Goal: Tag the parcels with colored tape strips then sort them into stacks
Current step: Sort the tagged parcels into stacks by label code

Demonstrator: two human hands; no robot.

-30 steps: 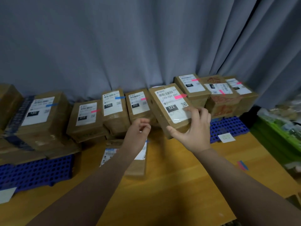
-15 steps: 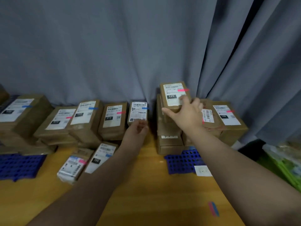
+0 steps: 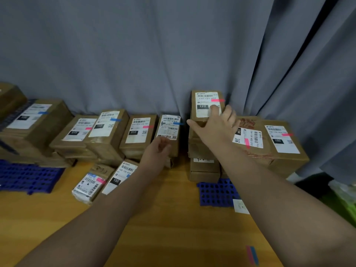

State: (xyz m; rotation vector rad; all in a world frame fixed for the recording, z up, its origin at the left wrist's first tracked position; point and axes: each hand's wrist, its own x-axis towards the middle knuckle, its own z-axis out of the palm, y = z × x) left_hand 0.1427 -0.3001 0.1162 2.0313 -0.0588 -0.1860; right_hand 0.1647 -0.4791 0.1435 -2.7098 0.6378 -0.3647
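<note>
My right hand [image 3: 218, 125] grips a brown parcel [image 3: 204, 97] labelled 122 with a pink tape strip, fingers over its label and thumb along its front edge. This parcel sits on top of a stack of parcels [image 3: 203, 164]. My left hand [image 3: 158, 149] hovers loosely curled and holding nothing, just in front of a small blue-tagged parcel [image 3: 170, 125]; whether it touches the parcel I cannot tell. Pink and blue tape strips [image 3: 252, 255] stick to the wooden table [image 3: 173, 228].
A row of tagged parcels [image 3: 107, 128] lines the grey curtain to the left. Two pink-tagged boxes [image 3: 279, 143] stand right of the stack. Two small parcels [image 3: 104, 180] lie on the table. Blue pallets [image 3: 25, 176] [image 3: 215, 193] lie on either side, and green items [image 3: 342, 201] at far right.
My right hand carried the 122 parcel up and right onto the tall stack. My left hand moved forward to the small blue-tagged parcel. The view shifted right.
</note>
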